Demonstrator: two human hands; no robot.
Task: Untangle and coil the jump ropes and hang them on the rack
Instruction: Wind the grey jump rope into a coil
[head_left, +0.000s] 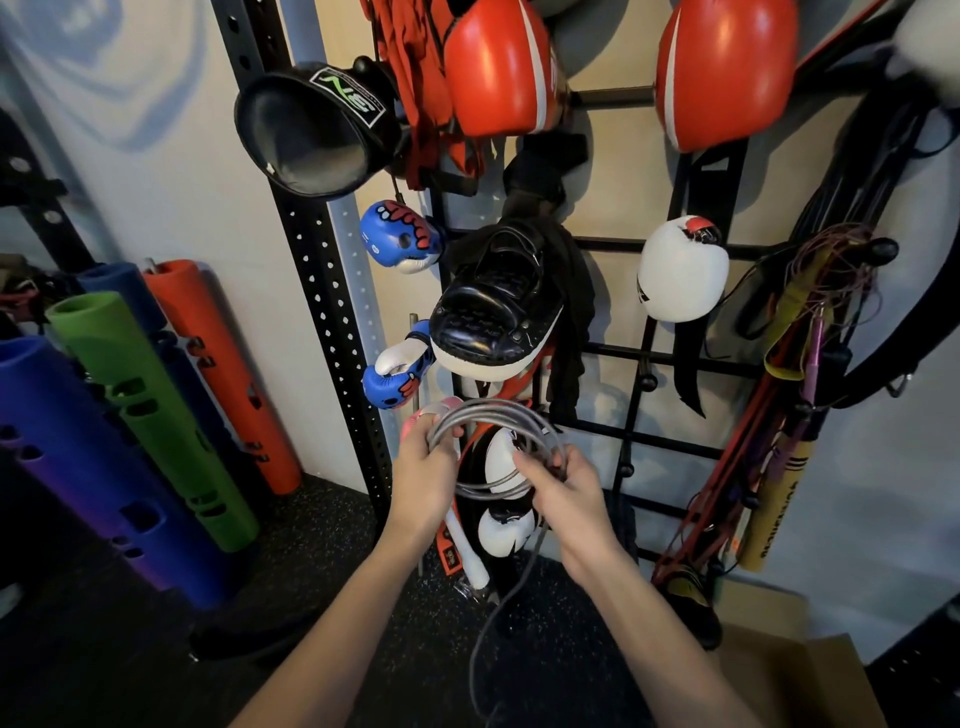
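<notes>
A grey jump rope (493, 415) lies in several loops between my two hands, in front of the black wall rack (670, 358). My left hand (423, 462) grips the left side of the coil together with a pink handle (415, 422). My right hand (558, 491) pinches the right side of the loops. A loose length of the grey rope hangs down from the coil toward the floor. More thin ropes (836, 270) hang bunched on a peg at the rack's upper right.
The rack holds red boxing gloves (498, 67), a white glove (680, 270), blue gloves (402, 236), black pads (498, 306) and bands (779, 415). A perforated black post (317, 260) stands left of it. Coloured foam tubes (140, 395) lean at the left. A cardboard box (800, 675) sits bottom right.
</notes>
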